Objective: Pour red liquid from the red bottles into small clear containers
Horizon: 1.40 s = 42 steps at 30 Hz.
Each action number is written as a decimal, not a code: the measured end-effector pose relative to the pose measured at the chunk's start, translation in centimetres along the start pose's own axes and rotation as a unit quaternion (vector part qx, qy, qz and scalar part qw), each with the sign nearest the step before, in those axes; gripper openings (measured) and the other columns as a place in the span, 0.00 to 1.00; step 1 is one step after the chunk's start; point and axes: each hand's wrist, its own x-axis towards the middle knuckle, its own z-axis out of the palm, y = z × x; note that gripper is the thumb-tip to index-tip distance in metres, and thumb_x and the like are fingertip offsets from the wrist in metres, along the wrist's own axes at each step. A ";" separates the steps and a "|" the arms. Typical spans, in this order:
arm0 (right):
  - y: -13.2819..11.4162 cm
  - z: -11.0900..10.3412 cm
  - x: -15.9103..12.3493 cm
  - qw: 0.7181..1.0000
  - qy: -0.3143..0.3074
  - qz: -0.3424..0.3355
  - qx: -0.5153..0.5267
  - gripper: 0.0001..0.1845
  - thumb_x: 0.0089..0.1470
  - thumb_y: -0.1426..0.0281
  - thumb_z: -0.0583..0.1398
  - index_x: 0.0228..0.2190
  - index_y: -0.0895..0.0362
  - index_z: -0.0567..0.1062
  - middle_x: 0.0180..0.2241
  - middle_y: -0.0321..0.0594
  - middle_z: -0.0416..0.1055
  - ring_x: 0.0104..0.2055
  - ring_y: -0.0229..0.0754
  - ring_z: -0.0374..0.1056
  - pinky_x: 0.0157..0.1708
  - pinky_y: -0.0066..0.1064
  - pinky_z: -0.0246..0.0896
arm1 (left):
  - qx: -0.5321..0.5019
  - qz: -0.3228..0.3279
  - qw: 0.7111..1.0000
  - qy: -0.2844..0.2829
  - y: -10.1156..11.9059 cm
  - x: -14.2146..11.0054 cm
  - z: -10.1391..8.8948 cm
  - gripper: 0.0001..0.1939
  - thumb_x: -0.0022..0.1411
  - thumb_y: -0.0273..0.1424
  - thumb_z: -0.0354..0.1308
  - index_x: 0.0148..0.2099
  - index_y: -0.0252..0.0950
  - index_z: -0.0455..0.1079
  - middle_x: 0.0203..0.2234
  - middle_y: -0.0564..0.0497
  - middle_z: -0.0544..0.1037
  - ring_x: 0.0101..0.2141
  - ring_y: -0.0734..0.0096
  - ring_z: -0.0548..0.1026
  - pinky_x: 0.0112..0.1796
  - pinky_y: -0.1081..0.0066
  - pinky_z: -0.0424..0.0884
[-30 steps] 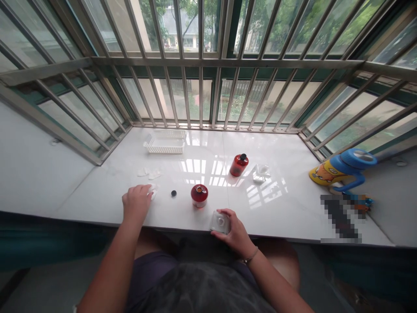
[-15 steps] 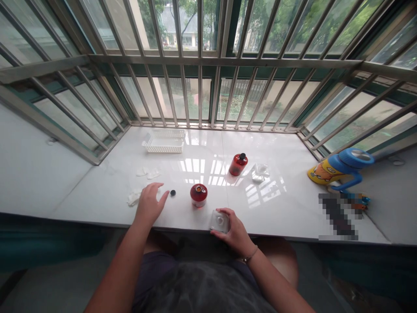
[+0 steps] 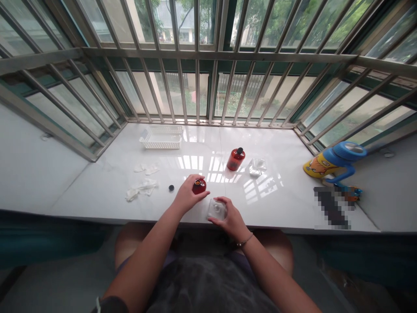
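Note:
My left hand (image 3: 186, 195) is wrapped around an uncapped red bottle (image 3: 200, 187), its thumb on the right side and fingers behind. The bottle's open neck shows at the top. A small black cap (image 3: 171, 188) lies on the counter to the left of that hand. My right hand (image 3: 232, 218) grips a clear square container (image 3: 215, 209) with a round shape in its middle, near the counter's front edge. Farther back stands a second red bottle (image 3: 236, 160) with its black cap on, and beside it a similar clear square container (image 3: 257, 167).
Crumpled white tissues or gloves (image 3: 143, 190) lie on the left of the white counter (image 3: 107, 182). A white perforated basket (image 3: 162, 143) stands at the back left. On the right are a blue and yellow flask (image 3: 332, 161) and a blurred dark object (image 3: 331, 208). Metal bars (image 3: 208, 54) line the window.
My left hand has moved right, from beside the black cap to the open red bottle, and closed around it. My right hand still holds the clear container. The view has shifted slightly.

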 end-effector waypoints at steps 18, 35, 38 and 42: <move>2.6 -3.6 7.5 0.997 0.034 -0.038 -0.064 0.47 0.52 0.54 0.75 0.66 0.46 0.63 0.64 0.46 0.73 0.66 0.58 0.70 0.66 0.54 0.66 | 0.065 0.005 0.991 0.114 -0.2 -0.7 2.5 0.23 0.62 0.34 0.72 0.57 0.43 0.71 0.52 0.46 0.79 0.52 0.54 0.80 0.55 0.54 0.78; 2.6 -5.7 5.2 0.983 0.058 -0.119 -0.126 0.58 0.48 0.57 0.79 0.72 0.49 0.59 0.73 0.52 0.59 0.77 0.64 0.53 0.75 0.60 0.51 | 0.067 0.016 0.989 0.133 -0.9 -0.7 2.9 0.24 0.62 0.34 0.72 0.57 0.43 0.70 0.52 0.46 0.78 0.53 0.54 0.80 0.55 0.54 0.78; 3.1 -6.2 0.0 0.978 0.120 -0.106 -0.137 0.37 0.63 0.60 0.69 0.68 0.47 0.65 0.69 0.50 0.65 0.74 0.63 0.59 0.73 0.63 0.55 | 0.062 0.021 0.989 0.132 -0.9 -0.7 2.9 0.24 0.63 0.35 0.72 0.58 0.43 0.70 0.52 0.46 0.78 0.52 0.54 0.79 0.55 0.54 0.78; 4.0 -4.7 -8.8 0.983 0.088 -0.045 -0.154 0.14 0.70 0.63 0.58 0.53 0.46 0.77 0.46 0.49 0.79 0.54 0.61 0.75 0.58 0.59 0.71 | 0.057 0.025 0.989 0.134 -0.9 -0.7 2.9 0.24 0.63 0.36 0.72 0.58 0.43 0.70 0.53 0.45 0.78 0.53 0.53 0.79 0.56 0.53 0.78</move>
